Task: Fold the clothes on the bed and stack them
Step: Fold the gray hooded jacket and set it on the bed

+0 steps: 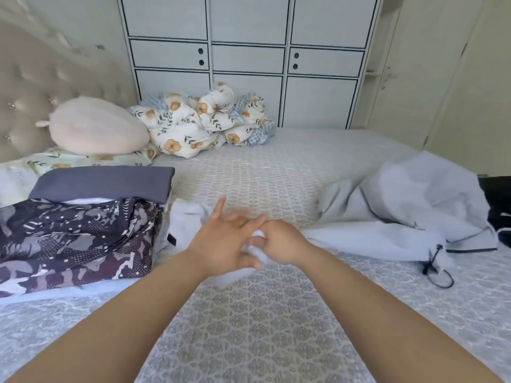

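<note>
A pale blue-white garment (398,211) with dark trim and a black drawstring sprawls unfolded across the right side of the bed. One end of it reaches to the middle, where my right hand (279,240) grips a bunched bit of the cloth. My left hand (225,239) lies just left of it with fingers spread out straight, over the same cloth. On the left stands a stack of folded clothes: a dark patterned piece (74,239) in front and a grey folded one (105,183) behind.
The patterned bedspread (262,327) lies flat in front and behind my hands. A pink plush pillow (96,127) and a crumpled floral duvet (201,120) lie at the headboard end. White cabinets (249,56) stand behind. A black item (500,205) lies at the right edge.
</note>
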